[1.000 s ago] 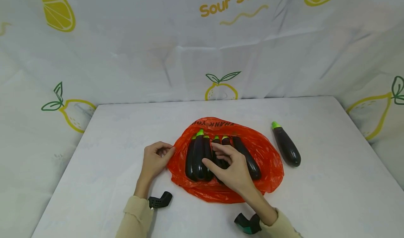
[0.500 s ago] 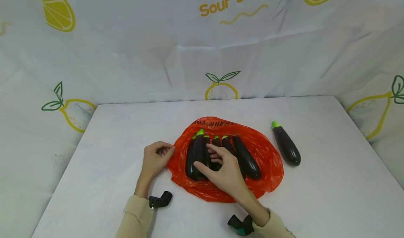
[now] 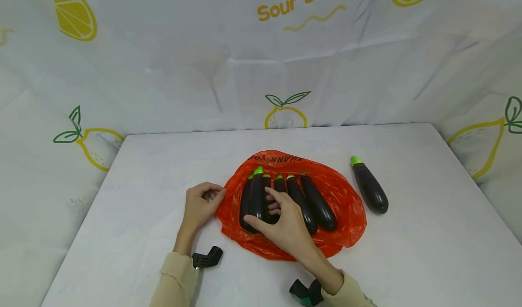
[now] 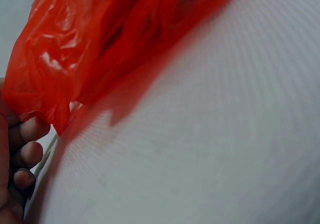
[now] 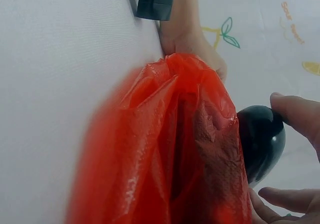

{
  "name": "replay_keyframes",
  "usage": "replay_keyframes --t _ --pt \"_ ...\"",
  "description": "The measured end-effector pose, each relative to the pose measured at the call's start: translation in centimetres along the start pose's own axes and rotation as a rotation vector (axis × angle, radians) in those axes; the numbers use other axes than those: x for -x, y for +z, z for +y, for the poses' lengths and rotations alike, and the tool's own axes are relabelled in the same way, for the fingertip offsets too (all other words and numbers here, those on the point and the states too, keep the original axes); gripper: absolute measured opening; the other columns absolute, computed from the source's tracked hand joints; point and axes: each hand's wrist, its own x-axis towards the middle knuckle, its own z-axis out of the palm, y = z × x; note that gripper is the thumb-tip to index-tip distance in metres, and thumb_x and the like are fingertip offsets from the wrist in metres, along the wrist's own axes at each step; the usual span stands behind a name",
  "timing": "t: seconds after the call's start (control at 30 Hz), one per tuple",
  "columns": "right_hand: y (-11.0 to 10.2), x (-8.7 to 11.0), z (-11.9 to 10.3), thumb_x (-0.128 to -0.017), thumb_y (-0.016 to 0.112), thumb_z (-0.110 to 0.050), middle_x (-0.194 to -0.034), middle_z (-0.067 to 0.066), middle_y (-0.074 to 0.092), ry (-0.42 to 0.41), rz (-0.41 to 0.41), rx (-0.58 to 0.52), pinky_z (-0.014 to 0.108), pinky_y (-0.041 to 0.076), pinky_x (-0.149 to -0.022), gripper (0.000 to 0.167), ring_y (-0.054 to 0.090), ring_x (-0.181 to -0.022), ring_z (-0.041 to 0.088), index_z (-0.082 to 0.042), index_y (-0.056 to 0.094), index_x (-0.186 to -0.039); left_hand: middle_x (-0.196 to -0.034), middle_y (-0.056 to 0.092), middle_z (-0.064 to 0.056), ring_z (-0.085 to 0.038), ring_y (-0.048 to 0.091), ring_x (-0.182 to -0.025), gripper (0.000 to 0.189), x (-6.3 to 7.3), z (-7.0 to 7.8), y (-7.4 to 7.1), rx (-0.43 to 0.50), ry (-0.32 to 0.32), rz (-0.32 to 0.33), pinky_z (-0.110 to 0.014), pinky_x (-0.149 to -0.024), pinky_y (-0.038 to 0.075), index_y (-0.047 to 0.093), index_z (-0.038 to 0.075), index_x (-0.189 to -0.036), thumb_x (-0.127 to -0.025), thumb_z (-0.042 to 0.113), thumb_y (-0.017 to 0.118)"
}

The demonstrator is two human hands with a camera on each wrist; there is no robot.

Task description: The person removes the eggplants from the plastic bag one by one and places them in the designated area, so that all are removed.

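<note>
White table (image 3: 428, 234): one bag (image 3: 352, 223), seven eggplants (image 3: 370, 187).

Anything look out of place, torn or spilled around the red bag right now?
Yes: one eggplant lies alone on the white table, outside the red bag, to its right. It looks odd because the other eggplants lie together in the open bag. I see no spill or tear.

The eggplants (image 3: 321, 205) are blackish, mostly green-tipped, the bag (image 3: 346, 212) red, the backdrop (image 3: 163, 80) lemon-patterned white.
</note>
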Motion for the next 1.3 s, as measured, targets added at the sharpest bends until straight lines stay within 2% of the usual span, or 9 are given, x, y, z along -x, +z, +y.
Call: replay_keyframes --t 0.4,0.73,0.97,1.07,1.3 --pt "0.09 0.24 0.02 -0.078 0.088 -0.029 -0.108 0.008 0.067 0.002 -0.013 -0.005 0.031 0.06 -0.084 0.07 0.065 -0.089 0.014 -0.003 0.061 -0.137 -0.07 0.068 -0.004 -0.004 0.049 -0.062 0.006 -0.01 -0.16 -0.06 -0.006 0.009 0.008 -0.018 -0.057 0.043 0.077 0.01 -0.083 -0.084 0.004 0.079" --pt "0.18 0.45 0.08 -0.078 0.085 -0.02 -0.114 0.009 0.069 -0.004 0.001 -0.038 0.028 0.058 -0.086 0.061 0.064 -0.095 0.015 -0.004 0.065 -0.133 -0.07 0.068 -0.004 -0.004 0.049 -0.063 0.006 -0.02 -0.25 -0.08 0.005 0.022 0.009 -0.018 -0.058 0.043 0.078 0.009 -0.084 -0.084 0.004 0.079" --pt "0.27 0.51 0.25 -0.078 0.084 -0.016 -0.112 0.009 0.069 -0.032 0.015 -0.056 0.029 0.059 -0.086 0.056 0.064 -0.094 0.014 -0.004 0.067 -0.13 -0.07 0.068 -0.003 -0.004 0.049 -0.063 0.007 0.04 -0.23 -0.06 -0.006 0.001 0.013 -0.017 -0.058 0.043 0.078 0.01 -0.085 -0.084 0.003 0.079" --pt "0.27 0.5 0.28 -0.078 0.084 -0.015 -0.111 0.008 0.07 -0.037 0.019 -0.065 0.031 0.059 -0.087 0.055 0.064 -0.094 0.014 -0.004 0.068 -0.13 -0.071 0.068 -0.004 -0.005 0.049 -0.064 0.002 0.07 -0.22 -0.06 -0.001 -0.004 0.007 -0.017 -0.059 0.043 0.077 0.006 -0.085 -0.085 0.006 0.079" --pt "0.25 0.51 0.32 -0.078 0.084 -0.015 -0.112 0.008 0.07 -0.033 0.017 -0.084 0.034 0.06 -0.089 0.054 0.064 -0.095 0.015 -0.006 0.068 -0.129 -0.072 0.069 -0.004 -0.005 0.049 -0.065 0.006 0.09 -0.42 -0.01 0.007 -0.015 -0.002 -0.016 -0.06 0.043 0.078 0.002 -0.087 -0.087 0.008 0.077"
